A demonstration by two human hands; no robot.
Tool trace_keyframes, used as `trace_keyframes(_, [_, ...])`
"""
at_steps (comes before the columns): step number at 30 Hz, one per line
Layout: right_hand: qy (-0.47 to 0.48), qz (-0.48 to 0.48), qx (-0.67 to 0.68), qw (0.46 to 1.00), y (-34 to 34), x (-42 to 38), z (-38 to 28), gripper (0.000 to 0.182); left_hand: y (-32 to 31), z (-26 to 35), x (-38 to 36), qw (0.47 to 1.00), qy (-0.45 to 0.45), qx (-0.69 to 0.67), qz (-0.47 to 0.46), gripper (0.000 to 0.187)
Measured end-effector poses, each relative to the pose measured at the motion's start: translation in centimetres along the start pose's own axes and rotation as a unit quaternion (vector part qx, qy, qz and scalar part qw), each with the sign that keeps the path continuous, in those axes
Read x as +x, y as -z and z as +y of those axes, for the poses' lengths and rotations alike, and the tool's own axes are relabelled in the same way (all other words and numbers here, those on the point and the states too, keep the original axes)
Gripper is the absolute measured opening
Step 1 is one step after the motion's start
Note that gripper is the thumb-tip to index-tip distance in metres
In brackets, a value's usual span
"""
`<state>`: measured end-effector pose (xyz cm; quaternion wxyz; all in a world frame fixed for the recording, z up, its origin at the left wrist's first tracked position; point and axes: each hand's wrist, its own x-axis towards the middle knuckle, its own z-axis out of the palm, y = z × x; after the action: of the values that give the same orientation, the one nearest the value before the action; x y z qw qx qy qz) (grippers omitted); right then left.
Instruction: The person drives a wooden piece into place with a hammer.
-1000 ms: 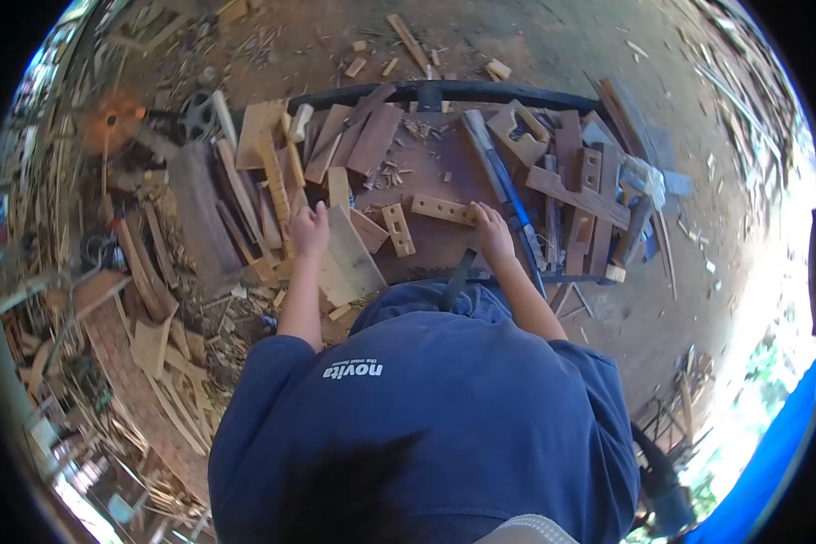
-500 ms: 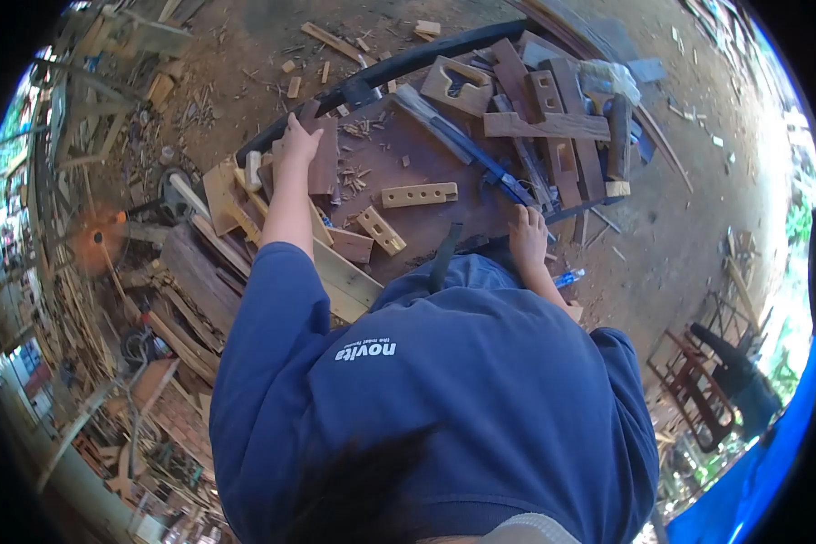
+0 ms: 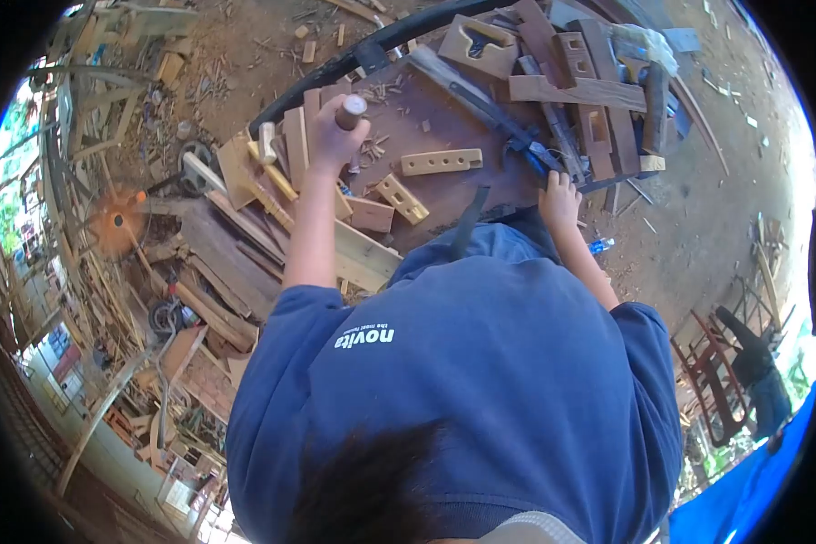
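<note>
My left hand (image 3: 334,145) is closed around a chisel (image 3: 354,107); the round end of its handle sticks up above the fist and a thin metal part shows below. It is raised over the left part of the brown worktop (image 3: 435,127). My right hand (image 3: 560,201) is at the near right edge, fingers curled, by the blue and black end of a long metal bar (image 3: 490,118). What lies under those fingers is hidden. Between the hands lie a pale wood block with a row of holes (image 3: 442,162) and a second holed block (image 3: 402,199).
Dark wood pieces (image 3: 598,136) with cut slots are piled at the right, beside a pale block with a shaped opening (image 3: 478,47). Boards (image 3: 363,258) lean at the left edge. A spoked wheel-like thing (image 3: 118,220) stands farther left. Wood scraps litter the ground.
My left hand was open, reaching over a board at the left; now it grips the chisel, lifted. My right hand stays at the same edge. The view has shifted.
</note>
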<state>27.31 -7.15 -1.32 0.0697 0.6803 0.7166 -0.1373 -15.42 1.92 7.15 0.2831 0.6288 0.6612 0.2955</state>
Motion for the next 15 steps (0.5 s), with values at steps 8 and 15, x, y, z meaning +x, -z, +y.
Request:
trace_keyframes(8, [-0.007,0.035,0.215,0.976,-1.1,-0.8,-0.9,0.035,-9.4,4.0,-5.9,0.959,0.114,0.181,-0.188,0.045])
trace_keyframes(15, [0.009,0.009,0.293,0.956,3.3,-0.4,-1.0,0.027,-11.2,5.6,-8.7,0.906,0.278,0.249,-0.198,0.041])
